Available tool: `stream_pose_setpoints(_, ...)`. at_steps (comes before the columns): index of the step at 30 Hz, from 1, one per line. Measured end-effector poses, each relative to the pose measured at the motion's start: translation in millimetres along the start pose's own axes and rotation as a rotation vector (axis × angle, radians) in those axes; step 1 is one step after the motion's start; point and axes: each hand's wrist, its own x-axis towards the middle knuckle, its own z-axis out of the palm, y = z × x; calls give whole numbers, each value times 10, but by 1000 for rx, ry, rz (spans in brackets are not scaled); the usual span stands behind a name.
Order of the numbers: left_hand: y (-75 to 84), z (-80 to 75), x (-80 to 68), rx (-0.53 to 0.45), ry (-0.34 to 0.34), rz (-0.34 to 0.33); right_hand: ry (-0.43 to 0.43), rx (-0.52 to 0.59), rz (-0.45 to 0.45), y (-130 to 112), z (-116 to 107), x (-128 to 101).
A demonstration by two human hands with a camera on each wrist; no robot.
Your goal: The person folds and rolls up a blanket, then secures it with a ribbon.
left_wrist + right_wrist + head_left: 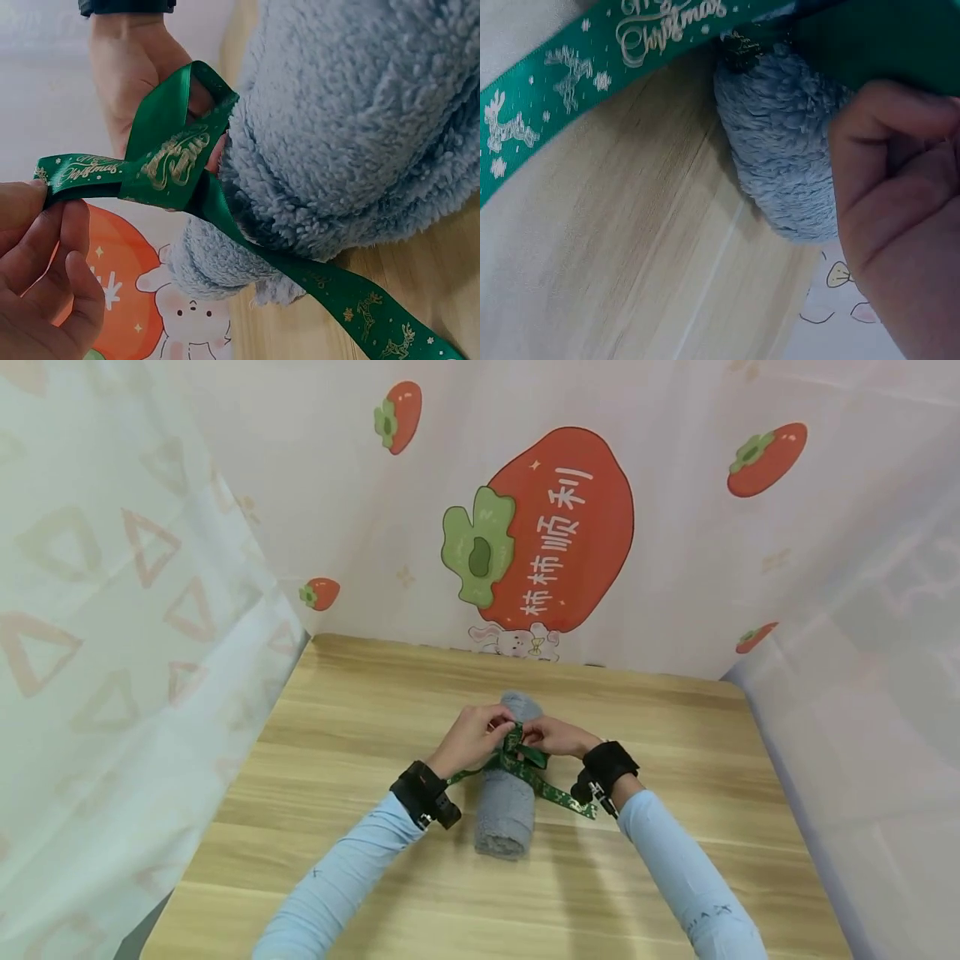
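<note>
Green satin ribbon w/ gold Christmas print wraps round a rolled grey fleece towel lying near the middle of the wooden table. Both hands meet on top of the roll, approx at its midpoint. Left hand: fingers curled, pinching one ribbon end; in the left wrist view the thumb & fingertips clamp the strip just beside a crossed loop. Right hand: fingers curled in, holding the other part of the ribbon at the crossing; right wrist view shows bent knuckles close to the fleece, ribbon passing above them. Ribbon crossing sits against the fleece, touching it. One loose tail runs down-right off the roll onto the table, toward the right wrist; another shorter bit runs left toward the left wrist. Black wrist straps on both arms, light blue sleeves. Roll lies lengthwise, pointing away from the person. Behind the table: white curtain w/ a big red persimmon print, smaller ones scattered round.
</note>
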Motion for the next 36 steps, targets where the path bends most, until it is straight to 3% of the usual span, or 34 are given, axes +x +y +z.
stream_pose_setpoints(10,10,-8,4,3,-16,-8,-127,-76,26,-83,-74,39)
stream_pose_setpoints(12,7,-10,7,3,-9,-6,-119,-139,12,-119,-58,42)
stream_pose_setpoints(18,-17,-6,-6,-4,-1,-12,12,-369,-60,-175,100,45)
stream_pose_setpoints(24,-47,-20,-45,-18,9,-11,284,-416,-80,-151,250,-52)
stream_pose_setpoints(27,-43,-34,-53,-27,30,-12,412,-393,-110,-150,279,-85)
stream_pose_setpoints(30,-29,-41,-65,-41,34,-13,454,-309,-134,-121,284,-94)
stream_pose_setpoints(33,-15,-42,-82,-54,22,-19,400,-125,-137,-56,269,-97)
stream_pose_setpoints(36,-12,-43,-96,-61,18,-25,288,108,-126,2,229,-113)
